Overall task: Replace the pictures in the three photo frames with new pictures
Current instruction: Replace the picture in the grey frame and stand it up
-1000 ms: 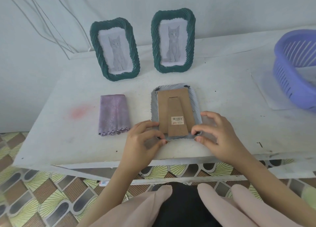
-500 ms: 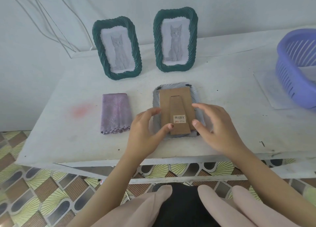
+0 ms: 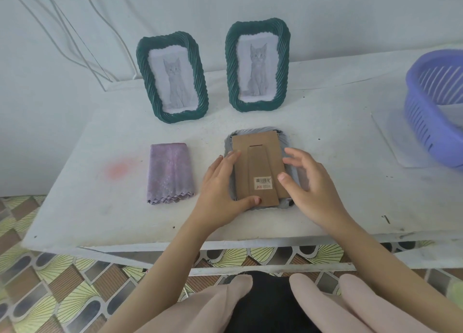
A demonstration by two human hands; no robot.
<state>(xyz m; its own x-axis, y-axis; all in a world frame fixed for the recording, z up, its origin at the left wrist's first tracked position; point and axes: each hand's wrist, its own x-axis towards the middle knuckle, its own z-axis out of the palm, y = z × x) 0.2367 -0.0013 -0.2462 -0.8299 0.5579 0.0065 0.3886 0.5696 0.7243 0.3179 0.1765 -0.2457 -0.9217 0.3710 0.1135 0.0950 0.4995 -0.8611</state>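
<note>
A grey photo frame (image 3: 288, 142) lies face down on the white table (image 3: 100, 207), its brown cardboard back (image 3: 258, 157) with a barcode sticker facing up. My left hand (image 3: 220, 189) rests along the frame's left edge with straight fingers, its thumb touching the bottom edge of the cardboard. On the frame's right side is my right hand (image 3: 308, 184), fingers loosely spread and the thumb near the sticker. Behind, two green frames stand upright, the left frame (image 3: 172, 77) and the right frame (image 3: 258, 65), each showing a grey cat picture.
A folded purple cloth (image 3: 170, 173) lies left of the face-down frame. A purple plastic basket (image 3: 436, 107) sits at the right edge on a white sheet (image 3: 390, 142). White cables (image 3: 75, 31) hang on the wall behind. The table's front edge is close to my wrists.
Both hands have slid from the frame's lower corners up along its sides. My left thumb now sits at the cardboard's bottom edge; the right hand has lifted and spread.
</note>
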